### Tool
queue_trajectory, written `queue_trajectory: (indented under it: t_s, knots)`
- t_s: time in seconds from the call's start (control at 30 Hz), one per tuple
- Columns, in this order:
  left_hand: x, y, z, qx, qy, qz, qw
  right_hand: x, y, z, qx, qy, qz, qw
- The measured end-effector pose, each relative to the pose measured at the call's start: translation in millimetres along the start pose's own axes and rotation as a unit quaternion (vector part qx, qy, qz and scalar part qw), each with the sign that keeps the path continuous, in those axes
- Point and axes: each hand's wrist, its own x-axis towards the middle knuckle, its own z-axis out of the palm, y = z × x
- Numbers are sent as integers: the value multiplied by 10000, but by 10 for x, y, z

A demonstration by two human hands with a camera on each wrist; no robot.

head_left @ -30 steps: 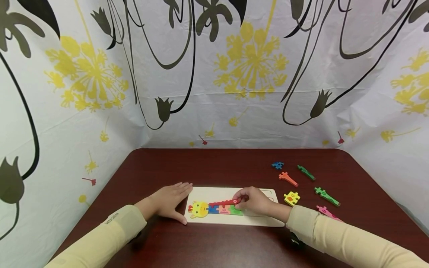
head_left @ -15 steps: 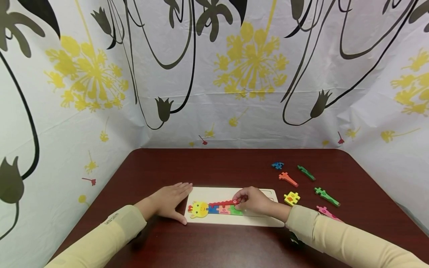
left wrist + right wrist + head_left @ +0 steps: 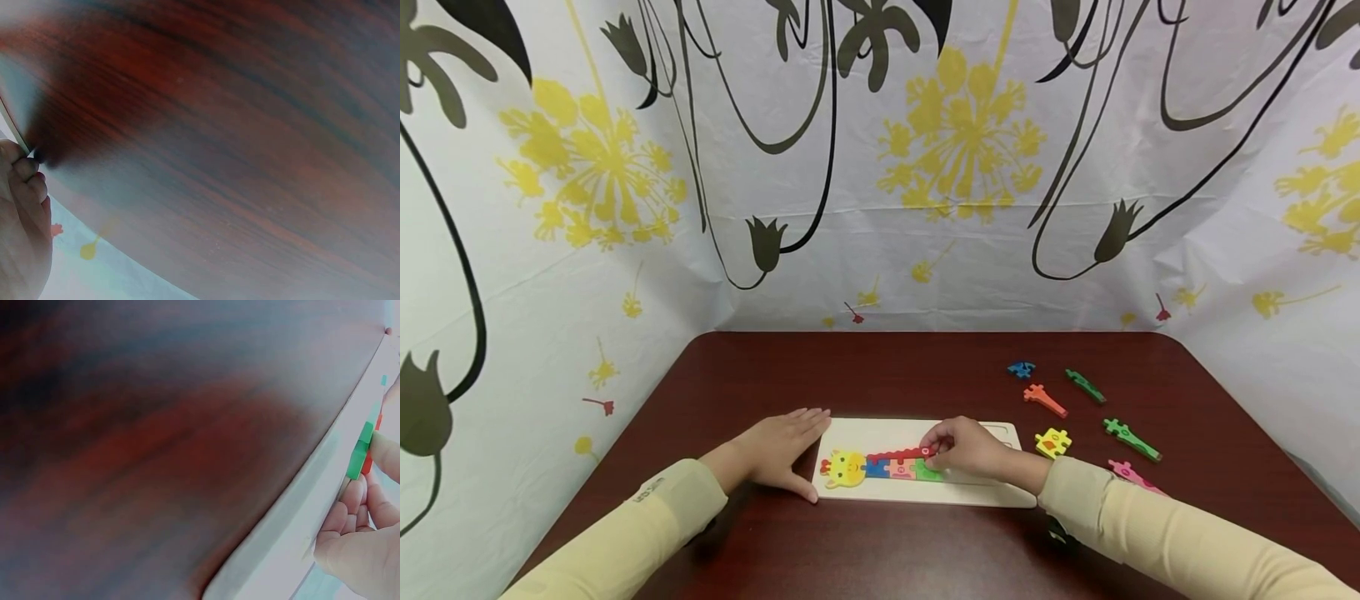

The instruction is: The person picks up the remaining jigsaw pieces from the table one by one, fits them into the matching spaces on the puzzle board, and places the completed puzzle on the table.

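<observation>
A pale wooden puzzle board (image 3: 865, 432) lies flat on the table. On its left part sits a yellow giraffe-head piece (image 3: 847, 469), followed by blue (image 3: 877, 469), pink (image 3: 902, 471) and green (image 3: 928, 473) neck pieces. Along their upper edge runs a long red toothed strip (image 3: 891, 456). My right hand (image 3: 976, 452) pinches the strip's right end between thumb and fingers, covering part of the board. With fingers straight and thumb spread, my left hand (image 3: 778, 452) rests against the board's left edge. The right wrist view catches the green piece (image 3: 359, 459) beside my thumb.
Right of the board lie loose puzzle pieces: blue (image 3: 1021, 369), orange (image 3: 1045, 401), yellow (image 3: 1053, 444), two green (image 3: 1086, 387) and a pink one (image 3: 1133, 476) partly behind my right sleeve. A patterned white cloth (image 3: 925, 275) surrounds the dark red table (image 3: 820, 375).
</observation>
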Motion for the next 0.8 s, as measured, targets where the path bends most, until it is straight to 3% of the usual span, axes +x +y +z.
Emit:
queue_trajectory:
  t_s: [0.8]
  knots:
    - [-4,7,-7,86,18,15,10000,-11,11,2,3,16,72,10000]
